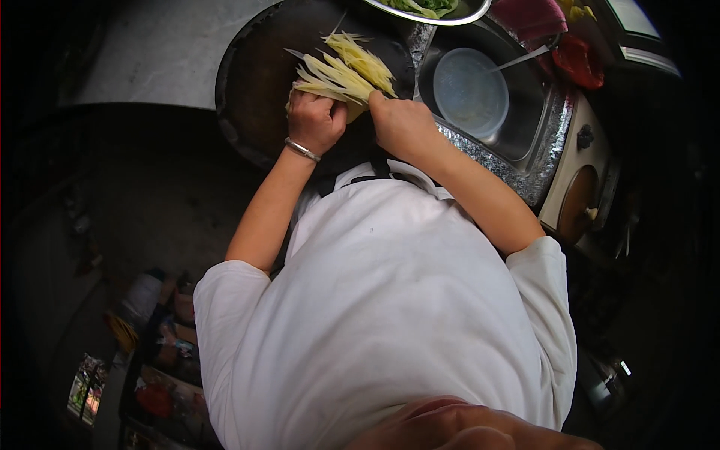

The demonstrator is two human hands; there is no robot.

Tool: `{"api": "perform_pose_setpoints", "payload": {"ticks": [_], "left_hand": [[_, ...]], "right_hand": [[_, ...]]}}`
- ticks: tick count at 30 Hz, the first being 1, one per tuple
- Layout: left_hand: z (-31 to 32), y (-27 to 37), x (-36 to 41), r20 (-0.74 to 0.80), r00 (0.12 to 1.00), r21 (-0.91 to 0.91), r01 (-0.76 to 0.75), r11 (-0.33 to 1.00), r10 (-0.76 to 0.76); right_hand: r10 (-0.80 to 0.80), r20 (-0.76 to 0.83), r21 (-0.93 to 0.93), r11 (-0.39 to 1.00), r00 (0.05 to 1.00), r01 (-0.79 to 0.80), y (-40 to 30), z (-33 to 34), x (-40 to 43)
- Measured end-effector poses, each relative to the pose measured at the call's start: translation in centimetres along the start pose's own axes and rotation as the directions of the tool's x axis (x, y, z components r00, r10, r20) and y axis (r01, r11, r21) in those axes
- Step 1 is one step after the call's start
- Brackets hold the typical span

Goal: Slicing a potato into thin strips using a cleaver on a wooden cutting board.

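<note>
On a dark round chopping board (253, 101) lie long pale-yellow vegetable shreds (360, 59), fanned out in two bunches. My left hand (316, 119), with a silver bangle at the wrist, has its fingers curled over a pale-yellow vegetable piece (355, 111) and the nearer shreds. Close on its right, my right hand (402, 124) is a fist at the end of the shreds. It seems to grip a knife, whose handle and most of whose blade are hidden. A thin grey sliver past the far bunch may be its tip.
A metal bowl (439, 21) of green leaves stands beyond the board. To the right, a steel sink (523, 140) holds a translucent round tub (471, 93), with a long utensil handle (523, 58) leaning out. A pink cloth (531, 19) and a red bag (578, 61) lie behind.
</note>
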State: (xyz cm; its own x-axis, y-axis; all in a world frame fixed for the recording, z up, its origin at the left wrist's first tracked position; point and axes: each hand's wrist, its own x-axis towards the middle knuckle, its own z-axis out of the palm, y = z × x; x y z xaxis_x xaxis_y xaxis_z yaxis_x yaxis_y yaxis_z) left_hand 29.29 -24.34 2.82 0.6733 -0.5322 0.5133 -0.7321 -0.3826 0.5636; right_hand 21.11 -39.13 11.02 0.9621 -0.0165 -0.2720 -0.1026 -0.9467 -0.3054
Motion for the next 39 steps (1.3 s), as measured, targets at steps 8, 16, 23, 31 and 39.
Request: {"api": "perform_pose_setpoints", "payload": {"ticks": [8, 16, 23, 31, 39], "left_hand": [[-0.3, -0.1, 0.4, -0.052, 0.998, -0.006, 0.017, 1.0, -0.017], [-1.0, 0.2, 2.7, 0.175, 0.984, 0.15, -0.005, 0.989, -0.022], [-2.3, -1.8, 8.3, 0.582, 0.812, -0.046, 0.093, 0.995, -0.049], [-2.5, -2.5, 9.6, 0.74, 0.664, -0.131, 0.299, 0.945, -0.108], [-2.6, -3.4, 10.7, 0.792, 0.568, -0.259, 0.646, 0.718, -0.224]], "right_hand": [[0.047, 0.03, 0.025, 0.999, 0.998, -0.047, 0.1, -2.9, -2.6], [0.171, -0.061, 0.091, 0.982, 0.983, -0.165, 1.6, -3.2, -2.0], [0.193, -0.101, 0.146, 0.973, 0.976, -0.178, 2.2, -3.6, -1.9], [0.093, -0.22, 0.136, 0.989, 0.971, -0.064, 3.6, -3.2, -2.8], [0.124, -0.265, 0.117, 0.989, 0.956, -0.096, 4.6, -3.3, -3.9]]}}
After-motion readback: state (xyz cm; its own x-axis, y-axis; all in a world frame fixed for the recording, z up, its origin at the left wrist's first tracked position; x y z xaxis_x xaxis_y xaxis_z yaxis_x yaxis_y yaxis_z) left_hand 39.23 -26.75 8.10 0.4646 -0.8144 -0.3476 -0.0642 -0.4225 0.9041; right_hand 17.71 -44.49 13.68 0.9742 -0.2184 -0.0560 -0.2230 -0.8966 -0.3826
